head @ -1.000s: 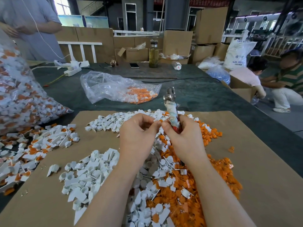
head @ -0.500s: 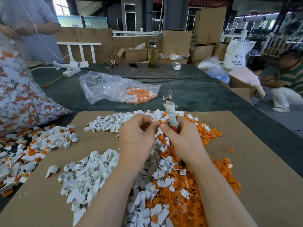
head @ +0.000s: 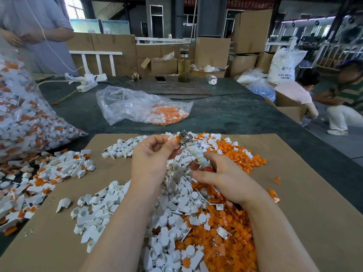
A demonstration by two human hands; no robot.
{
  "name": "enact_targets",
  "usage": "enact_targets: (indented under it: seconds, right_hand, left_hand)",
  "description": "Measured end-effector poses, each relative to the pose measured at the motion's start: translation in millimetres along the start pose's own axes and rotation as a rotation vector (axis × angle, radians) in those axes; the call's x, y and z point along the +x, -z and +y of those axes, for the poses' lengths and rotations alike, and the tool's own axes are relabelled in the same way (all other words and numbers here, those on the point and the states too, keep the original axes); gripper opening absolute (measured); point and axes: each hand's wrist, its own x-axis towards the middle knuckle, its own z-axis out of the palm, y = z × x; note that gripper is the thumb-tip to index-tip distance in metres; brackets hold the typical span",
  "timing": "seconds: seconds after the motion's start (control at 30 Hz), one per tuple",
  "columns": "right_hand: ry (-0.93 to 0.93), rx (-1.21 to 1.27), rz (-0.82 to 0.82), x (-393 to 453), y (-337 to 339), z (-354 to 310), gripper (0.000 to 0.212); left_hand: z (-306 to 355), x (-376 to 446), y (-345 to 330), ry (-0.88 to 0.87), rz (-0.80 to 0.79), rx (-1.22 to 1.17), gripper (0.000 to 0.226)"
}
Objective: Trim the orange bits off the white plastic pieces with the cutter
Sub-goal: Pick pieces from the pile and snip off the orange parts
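- Against the frames a second and half a second back, the cutter (head: 196, 152) has tipped over; it stood nearly upright between the two hands then, and now its metal head leans up and to the left, onto the piece in the left hand (head: 155, 154); I judge the hands have gone from lining up to the cut itself.
- The left grip is pinched: thumb and forefinger hold a small white plastic piece with an orange bit (head: 177, 138) at their tips, the orange end facing the cutter head; whether the blades touch it I cannot tell.
- The right hand (head: 222, 175) has its fingers curled round the cutter's wrapped handle, near the red lower end.
- The cutter's long axis runs on a slant from the right grip, low and right, to the head beside the left fingertips, high and left.
- Below both grips lie trimmed white pieces (head: 110, 209); under and right of the right grip, cut orange bits (head: 231, 222); all on a cardboard sheet (head: 314, 222) over the worktop.
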Motion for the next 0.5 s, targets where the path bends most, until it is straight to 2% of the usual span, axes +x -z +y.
enact_targets:
  seconds: [0.5]
  right_hand:
    - [0.056, -0.098, -0.011, 3.1, -5.5, -1.2, 0.005]
  left_hand:
    - [0.0, 0.3, 0.3, 0.0, -0.017, -0.093, 0.009]
